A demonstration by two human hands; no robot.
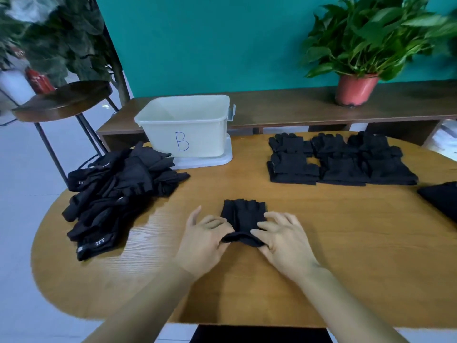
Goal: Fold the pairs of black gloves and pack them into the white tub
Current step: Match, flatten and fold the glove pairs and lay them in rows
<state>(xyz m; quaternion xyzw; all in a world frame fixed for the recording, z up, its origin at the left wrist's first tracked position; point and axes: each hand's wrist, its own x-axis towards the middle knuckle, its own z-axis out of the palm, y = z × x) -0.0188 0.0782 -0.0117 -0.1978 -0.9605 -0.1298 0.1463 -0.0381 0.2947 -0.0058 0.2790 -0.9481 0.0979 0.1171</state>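
1. The near edge of the glove pair (243, 214) is pinched by the curled fingers (263, 235) of the right hand (284, 241) and by those of the left hand (205, 241); nothing else is held.
2. The pair is laid on the table (333, 243), near the person and well apart from the white tub (197, 134).
3. Folding is judged to be in hand, with the near edge raised.
4. Next, an even turn-over is called for, then placement by the folded stacks (341, 162); the loose pile (118, 189) is not yet done.
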